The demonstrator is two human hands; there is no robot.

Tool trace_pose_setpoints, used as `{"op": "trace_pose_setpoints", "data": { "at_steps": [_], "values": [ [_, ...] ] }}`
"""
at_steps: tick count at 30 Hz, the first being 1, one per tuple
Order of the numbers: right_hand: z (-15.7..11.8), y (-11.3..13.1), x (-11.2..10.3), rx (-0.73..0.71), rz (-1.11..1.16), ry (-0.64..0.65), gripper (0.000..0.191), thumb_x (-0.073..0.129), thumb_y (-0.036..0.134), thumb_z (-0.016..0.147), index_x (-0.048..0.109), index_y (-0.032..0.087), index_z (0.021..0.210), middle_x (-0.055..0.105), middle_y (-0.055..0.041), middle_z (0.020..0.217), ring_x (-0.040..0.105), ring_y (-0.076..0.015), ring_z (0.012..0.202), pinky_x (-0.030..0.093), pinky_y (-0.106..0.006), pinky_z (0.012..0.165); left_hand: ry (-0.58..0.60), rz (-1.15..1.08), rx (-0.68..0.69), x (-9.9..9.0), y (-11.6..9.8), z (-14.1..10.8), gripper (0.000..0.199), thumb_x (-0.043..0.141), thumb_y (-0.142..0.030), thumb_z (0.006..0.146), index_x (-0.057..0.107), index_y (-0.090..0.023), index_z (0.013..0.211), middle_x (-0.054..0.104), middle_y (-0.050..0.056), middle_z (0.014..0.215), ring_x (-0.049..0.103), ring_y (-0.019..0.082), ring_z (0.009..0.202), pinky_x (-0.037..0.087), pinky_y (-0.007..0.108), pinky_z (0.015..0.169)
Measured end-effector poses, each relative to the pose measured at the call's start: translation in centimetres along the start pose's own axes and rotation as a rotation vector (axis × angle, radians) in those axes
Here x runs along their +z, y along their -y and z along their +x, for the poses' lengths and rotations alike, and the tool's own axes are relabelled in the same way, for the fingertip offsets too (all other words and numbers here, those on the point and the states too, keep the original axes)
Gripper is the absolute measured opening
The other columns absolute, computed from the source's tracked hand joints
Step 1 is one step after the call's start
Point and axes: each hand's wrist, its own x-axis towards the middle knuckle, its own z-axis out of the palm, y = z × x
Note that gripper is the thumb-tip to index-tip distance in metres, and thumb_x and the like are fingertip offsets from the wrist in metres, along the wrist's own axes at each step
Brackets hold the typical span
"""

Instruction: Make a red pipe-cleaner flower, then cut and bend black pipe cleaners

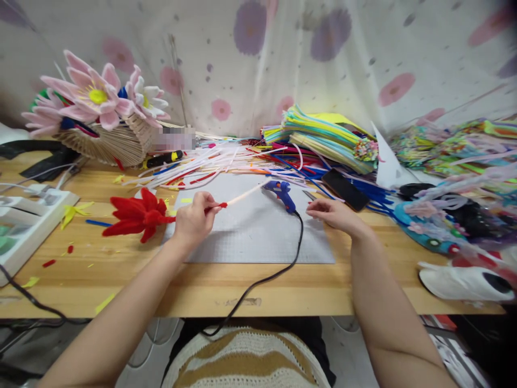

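Wooden table: loose scraps on its left; sweeping them off the working area would keep lint out of my way.
Grey mat: lies under both hands; its middle is the best place to work.
Red flower: left of the mat, beside my left wrist; best kept lifted so no petal gets crushed.
Right hand: at the mat's right side, fingers loosely bent, nothing seen between them.
Left hand: fingertips pinched on the red end; a firm, light pinch should stop it twisting.
Glue gun: far right of the mat; skin should stay off its nozzle.
Pale stem: reaches far-right towards the gun; whether they touch, I can't tell.
Red end: at my left fingertips; best kept snug.
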Motion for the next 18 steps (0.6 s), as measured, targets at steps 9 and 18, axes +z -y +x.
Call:
{"op": "trace_pose_setpoints", "data": {
  "at_steps": [9, 18],
  "values": [
    [1.2, -4.2, 0.1, 0.169, -0.506, -0.461, 0.032, 0.056, 0.038, 0.075, 0.064, 0.016, 0.096, 0.063, -0.0128, 0.095, 0.056, -0.0258, 0.092, 0.042, -0.035, 0.077, 0.13, 0.191, -0.003, -3.6, -0.6, 4.2, 0.022, 0.056, -0.029, 0.081, 0.044, -0.022, 0.098, 0.072, 0.003, 0.083, 0.067, 0.024, 0.078, 0.04, 0.029, 0.063],
    [1.1, -5.4, -0.4, 0.286, -0.496, -0.305, 0.039, 0.059, 0.029, 0.067, 0.059, 0.015, 0.104, 0.063, -0.0137, 0.099, 0.059, -0.025, 0.089, 0.043, -0.031, 0.073, 0.456, 0.022, 0.036, -5.5, -0.1, 8.0, 0.032, 0.065, -0.023, 0.068, 0.04, -0.024, 0.088, 0.072, -0.002, 0.074, 0.064, 0.018, 0.064, 0.037, 0.025, 0.057]
  ]
}}
